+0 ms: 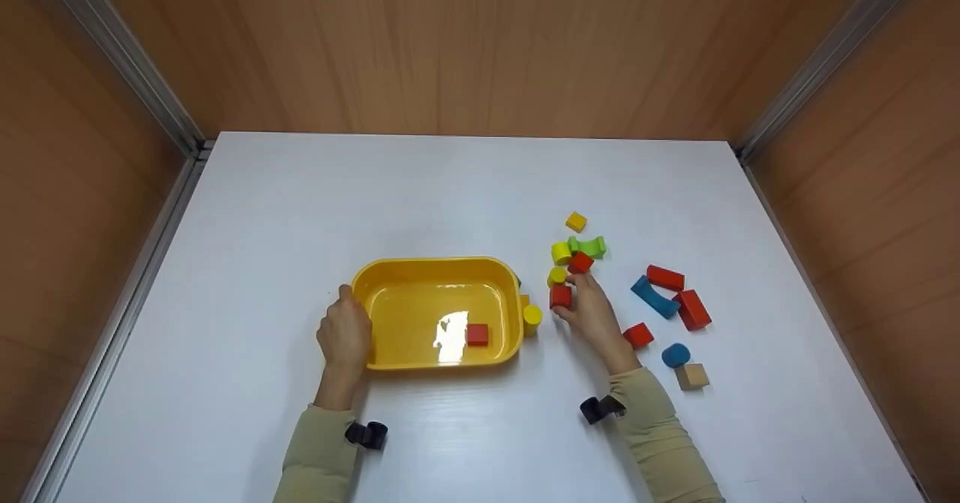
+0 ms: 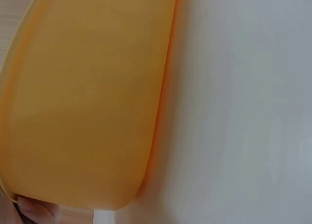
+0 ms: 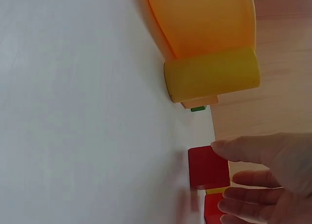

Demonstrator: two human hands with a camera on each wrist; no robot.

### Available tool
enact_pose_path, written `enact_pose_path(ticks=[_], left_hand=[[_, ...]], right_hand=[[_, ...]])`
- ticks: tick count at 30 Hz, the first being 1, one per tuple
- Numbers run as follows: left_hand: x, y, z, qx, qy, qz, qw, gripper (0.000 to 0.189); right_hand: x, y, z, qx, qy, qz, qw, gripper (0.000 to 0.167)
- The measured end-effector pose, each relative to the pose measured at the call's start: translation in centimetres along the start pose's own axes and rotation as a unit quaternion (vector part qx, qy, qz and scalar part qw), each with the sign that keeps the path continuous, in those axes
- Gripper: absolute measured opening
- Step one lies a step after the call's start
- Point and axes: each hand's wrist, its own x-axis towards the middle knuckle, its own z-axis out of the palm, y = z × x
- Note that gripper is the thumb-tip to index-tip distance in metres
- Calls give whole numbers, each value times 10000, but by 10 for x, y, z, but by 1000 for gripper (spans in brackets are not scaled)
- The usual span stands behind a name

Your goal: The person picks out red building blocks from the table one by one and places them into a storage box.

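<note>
My left hand (image 1: 345,332) grips the left rim of a yellow plastic tub (image 1: 420,263), with the thumb at its edge in the left wrist view. Inside the tub lies one red block (image 1: 477,335). To the right of the tub, my right hand (image 1: 592,315) pinches a red cube (image 3: 208,168) between thumb and fingers. Beside that cube stand a yellow cylinder (image 1: 557,276) and another red block (image 1: 580,263). A taller yellow cylinder (image 3: 212,75) stands against the tub's right side, partly hiding an orange block (image 3: 201,102).
Behind the right hand are a green curved block (image 1: 589,248), a short yellow cylinder (image 1: 561,253) and a yellow-orange cube (image 1: 576,221). Farther right lie several red blocks, a blue arch (image 1: 655,297), a blue cylinder (image 1: 676,355) and a plain wooden cube (image 1: 691,377). Wooden panels enclose the white table (image 1: 450,443).
</note>
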Motion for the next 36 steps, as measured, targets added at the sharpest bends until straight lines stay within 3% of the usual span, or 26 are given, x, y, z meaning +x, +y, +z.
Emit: enact_pose_path(ticks=[15, 36], left_hand=[[-1, 0, 0, -28, 6, 4, 10000, 16], [-1, 1, -2, -76, -3, 48, 10000, 14]], right_hand=[[7, 4, 7, 229, -2, 87, 9997, 45], [5, 3, 3, 556, 45, 140, 9983, 42]])
